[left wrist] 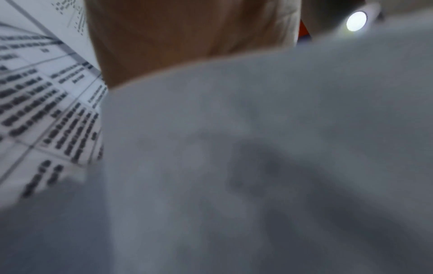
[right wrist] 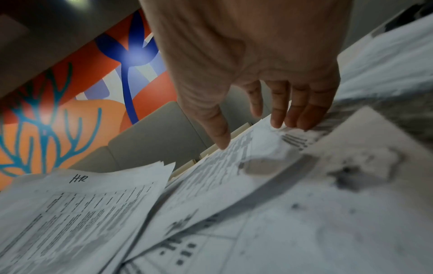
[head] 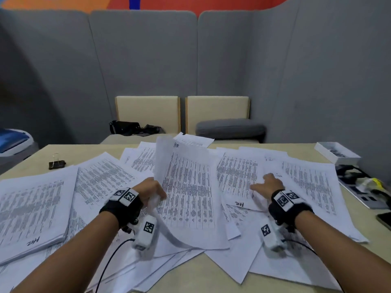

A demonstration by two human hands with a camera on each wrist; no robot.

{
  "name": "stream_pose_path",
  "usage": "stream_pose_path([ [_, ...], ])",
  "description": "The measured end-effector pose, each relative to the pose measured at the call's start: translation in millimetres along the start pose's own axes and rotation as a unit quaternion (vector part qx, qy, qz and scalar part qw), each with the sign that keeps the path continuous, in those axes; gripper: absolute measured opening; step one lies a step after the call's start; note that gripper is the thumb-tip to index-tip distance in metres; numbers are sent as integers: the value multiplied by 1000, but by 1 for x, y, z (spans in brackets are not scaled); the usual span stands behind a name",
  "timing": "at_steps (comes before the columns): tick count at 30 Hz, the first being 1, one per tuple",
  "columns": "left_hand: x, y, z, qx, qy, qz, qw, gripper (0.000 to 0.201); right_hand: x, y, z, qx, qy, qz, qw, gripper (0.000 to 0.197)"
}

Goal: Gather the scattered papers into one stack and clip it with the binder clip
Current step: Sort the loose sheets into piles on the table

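Several printed sheets lie scattered over the beige table [head: 190, 278]. My left hand [head: 155, 190] grips a bundle of sheets [head: 188, 199] by its left edge, the far end lifted and marked "HR". That bundle [left wrist: 257, 148] fills the left wrist view, with my palm [left wrist: 187, 33] behind it. My right hand [head: 265, 183] lies with straight, spread fingers [right wrist: 279, 111] touching the sheets on the right [right wrist: 257, 157]. A black binder clip [head: 56, 164] rests at the table's far left, away from both hands. A thicker pile [head: 31, 210] sits at the left.
A white shallow box [head: 336, 154] stands at the far right corner. Dark gadgets and cables [head: 364, 187] lie along the right edge, with a phone [head: 384, 218] nearer. Cushioned seats [head: 182, 115] and grey partition walls stand behind the table.
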State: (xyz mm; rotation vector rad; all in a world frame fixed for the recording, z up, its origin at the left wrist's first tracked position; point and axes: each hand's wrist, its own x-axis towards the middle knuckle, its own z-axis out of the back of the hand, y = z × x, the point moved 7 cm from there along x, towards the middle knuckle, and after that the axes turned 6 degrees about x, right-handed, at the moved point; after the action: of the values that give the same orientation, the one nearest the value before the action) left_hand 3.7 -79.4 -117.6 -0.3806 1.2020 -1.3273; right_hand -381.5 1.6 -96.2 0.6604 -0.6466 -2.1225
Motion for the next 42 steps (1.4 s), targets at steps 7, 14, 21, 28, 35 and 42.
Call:
stream_pose_path([
  [7,9,5,-11,19,-35,1,999,13,11,9,-13,-51,-5,-19,998,105],
  [14,12,7,-10,25,-61,-25,998,18,17,28,-15,111,1,19,994,39],
  [21,4,0,-12,-3,-62,-15,998,30,-45,113,73,281,-125,291,906,26],
  [28,-1,3,-2,-4,-75,1,997,34,-87,142,74,478,-30,306,823,20],
  [35,-11,1,-4,16,-81,0,997,29,-84,101,64,503,-118,276,811,22],
  [42,-20,-5,-8,14,-120,18,993,15,-80,84,57,546,-119,234,796,20],
])
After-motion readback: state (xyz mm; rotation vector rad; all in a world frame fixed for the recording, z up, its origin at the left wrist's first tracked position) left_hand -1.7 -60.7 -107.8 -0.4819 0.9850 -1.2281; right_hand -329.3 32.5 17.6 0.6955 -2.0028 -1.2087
